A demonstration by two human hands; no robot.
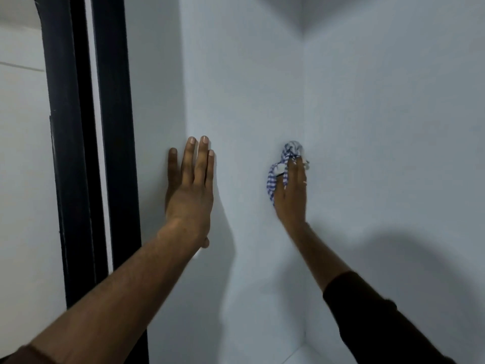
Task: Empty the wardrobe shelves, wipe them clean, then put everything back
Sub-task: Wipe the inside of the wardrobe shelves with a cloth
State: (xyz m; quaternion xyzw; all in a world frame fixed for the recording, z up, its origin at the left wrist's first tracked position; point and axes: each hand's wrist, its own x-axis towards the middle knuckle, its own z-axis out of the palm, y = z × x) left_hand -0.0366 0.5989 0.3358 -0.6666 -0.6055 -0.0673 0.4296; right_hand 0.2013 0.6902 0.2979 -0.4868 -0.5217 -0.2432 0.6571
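Note:
I look into a bare white wardrobe compartment. My left hand [190,190] lies flat with straight fingers against the front edge of the left inner side panel [244,106]. My right hand [291,193] presses a bunched blue-and-white striped cloth [284,164] against that same panel, close to the vertical corner where it meets the back panel [388,132]. The fingers of that hand lie extended over the cloth, which bulges out above and to the left of them. No clothes or other items show inside.
A dark door frame [110,127] with two black vertical strips runs down the left, a pale wall [23,153] beyond it. A sliver of the white shelf floor [299,357] shows at the bottom. My shadow falls on the back panel at the right.

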